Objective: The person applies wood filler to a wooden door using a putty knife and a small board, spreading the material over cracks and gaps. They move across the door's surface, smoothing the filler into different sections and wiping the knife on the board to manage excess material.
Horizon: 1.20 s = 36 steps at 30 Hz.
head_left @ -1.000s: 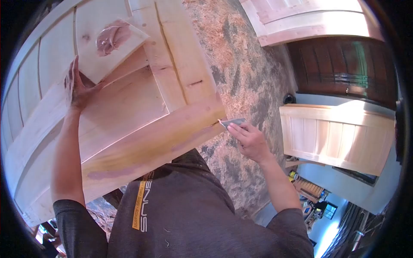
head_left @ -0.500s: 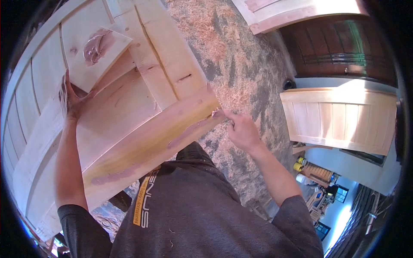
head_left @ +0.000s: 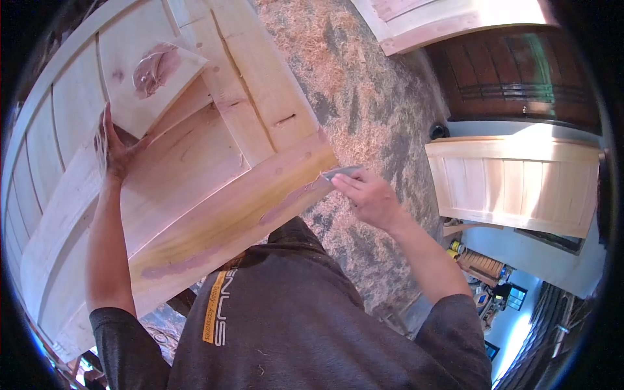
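Note:
My left hand [head_left: 118, 151] grips the lower corner of a small flat board [head_left: 174, 97] that carries a mound of pinkish putty [head_left: 156, 70]. Beneath it lies a large pale wooden door [head_left: 201, 156] with grooved panels. My right hand [head_left: 374, 200] is closed around a putty knife [head_left: 343, 172], its grey blade against the near edge of the door close to the right corner. Smeared filler [head_left: 289, 201] runs along that edge, with another patch [head_left: 179, 265] farther left. A crack [head_left: 285, 120] shows in the door's frame piece.
Wood shavings [head_left: 344, 97] cover the floor beyond the door. Another pale panelled door [head_left: 513, 185] stands at right, beside a dark brown door [head_left: 500, 78]. Part of a further pale door [head_left: 455, 23] enters at top right. Shelving with containers [head_left: 481, 263] is at lower right.
My right hand has turned and shifted slightly right and down, so the knife's blade now shows more clearly. The left hand and board appear slightly farther right in view.

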### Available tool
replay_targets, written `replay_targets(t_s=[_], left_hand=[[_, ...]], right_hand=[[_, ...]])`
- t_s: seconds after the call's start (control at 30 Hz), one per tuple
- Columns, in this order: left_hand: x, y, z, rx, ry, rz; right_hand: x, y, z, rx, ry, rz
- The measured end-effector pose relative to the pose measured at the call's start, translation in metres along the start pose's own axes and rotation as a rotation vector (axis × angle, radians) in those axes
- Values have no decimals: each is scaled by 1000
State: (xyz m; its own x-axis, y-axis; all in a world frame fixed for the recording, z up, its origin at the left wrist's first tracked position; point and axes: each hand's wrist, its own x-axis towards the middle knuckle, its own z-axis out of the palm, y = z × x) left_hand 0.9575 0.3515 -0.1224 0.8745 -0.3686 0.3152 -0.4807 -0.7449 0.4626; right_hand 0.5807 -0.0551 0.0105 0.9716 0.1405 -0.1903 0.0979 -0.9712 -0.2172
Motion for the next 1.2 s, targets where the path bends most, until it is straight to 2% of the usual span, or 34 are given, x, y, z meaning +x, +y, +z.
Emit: replay_targets(t_s=[0.17,0.43,0.57,0.77,0.87,0.97,1.07,1.2], left_hand=[[2,-1,-1,23,-1,-2],[2,-3,-2,49,-27,31],[1,-3,0,114,-39,-20],[0,-13,3,18,-54,-4],[1,-17,4,35,-43,-5],[0,-13,2,42,-50,-7],[1,-11,-1,27,-50,8],[0,-16,7,-19,-14,49]], right_hand=[[-8,25,17,-121,72,-119],[-22,28,43,-89,82,-87],[-22,23,42,-25,89,-59],[-19,12,22,11,-57,-39],[-6,2,-17,230,-243,312],[-3,-5,-10,236,-92,516],[3,-21,3,216,-95,686],[16,-52,9,226,-81,713]])
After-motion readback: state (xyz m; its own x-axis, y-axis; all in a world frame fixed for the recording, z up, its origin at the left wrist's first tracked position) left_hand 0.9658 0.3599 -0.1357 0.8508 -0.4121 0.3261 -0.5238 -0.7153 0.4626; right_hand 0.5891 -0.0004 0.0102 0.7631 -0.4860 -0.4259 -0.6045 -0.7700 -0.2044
